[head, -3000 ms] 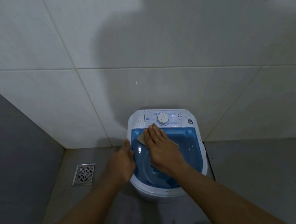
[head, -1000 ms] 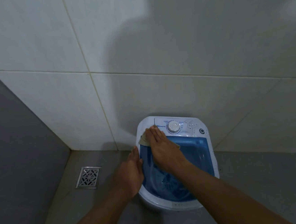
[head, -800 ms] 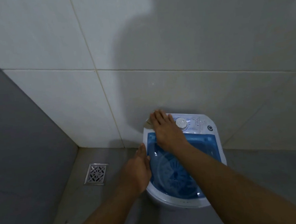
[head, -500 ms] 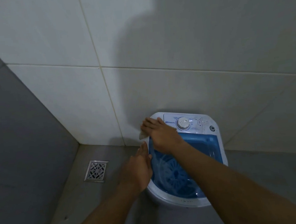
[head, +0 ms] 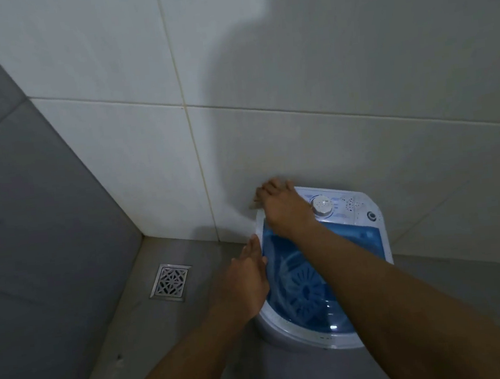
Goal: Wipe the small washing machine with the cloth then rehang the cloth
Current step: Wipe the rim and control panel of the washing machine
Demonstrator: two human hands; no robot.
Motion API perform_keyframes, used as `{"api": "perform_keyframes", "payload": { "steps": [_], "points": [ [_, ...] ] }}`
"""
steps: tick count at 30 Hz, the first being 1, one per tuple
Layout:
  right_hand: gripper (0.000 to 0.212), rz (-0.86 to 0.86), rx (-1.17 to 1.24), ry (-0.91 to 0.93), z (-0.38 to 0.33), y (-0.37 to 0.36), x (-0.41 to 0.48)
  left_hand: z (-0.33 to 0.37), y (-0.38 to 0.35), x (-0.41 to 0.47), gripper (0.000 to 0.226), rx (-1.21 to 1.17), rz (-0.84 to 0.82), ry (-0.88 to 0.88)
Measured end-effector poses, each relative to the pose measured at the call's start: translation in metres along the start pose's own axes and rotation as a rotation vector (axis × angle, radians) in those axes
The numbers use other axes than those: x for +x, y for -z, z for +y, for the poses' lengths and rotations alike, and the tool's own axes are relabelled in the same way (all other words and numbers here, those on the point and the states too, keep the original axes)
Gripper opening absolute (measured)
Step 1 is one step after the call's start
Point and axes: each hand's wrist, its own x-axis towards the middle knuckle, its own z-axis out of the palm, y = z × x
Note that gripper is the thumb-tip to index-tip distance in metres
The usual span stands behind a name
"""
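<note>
Where right hand (head: 287, 213) presses | cloth (head: 254, 204) beneath it | washing machine (head: 353, 210) rear-left corner

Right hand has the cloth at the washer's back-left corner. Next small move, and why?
Probably sweep the right hand and cloth rightward along the control panel toward the dial. The cloth sits pressed flat at the washing machine's back-left corner, the panel's right side lies uncovered, and the left hand braces the left rim.
</note>
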Motion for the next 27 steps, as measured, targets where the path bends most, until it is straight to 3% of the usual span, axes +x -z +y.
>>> {"api": "perform_keyframes", "payload": {
  "steps": [5,12,19,22,27],
  "points": [
    [0.058,-0.013,0.091,0.137,-0.010,-0.009,-0.030,0.001,0.001,0.001,0.057,0.036,0.040,-0.034],
    [0.081,-0.028,0.144,0.089,0.007,-0.009,-0.058,0.006,0.004,-0.002,0.047,-0.017,0.067,-0.043],
    [0.064,0.063,0.050,0.037,0.017,-0.003,-0.014,0.000,0.003,-0.001,0.057,0.032,-0.020,0.010],
    [0.062,0.068,0.137,0.004,0.006,-0.011,-0.020,-0.003,0.002,-0.016,0.051,0.080,0.024,-0.001],
    [0.066,0.031,0.188,0.097,-0.017,-0.019,-0.051,-0.007,-0.009,-0.029,0.047,0.061,0.072,0.048]
  ]
}}
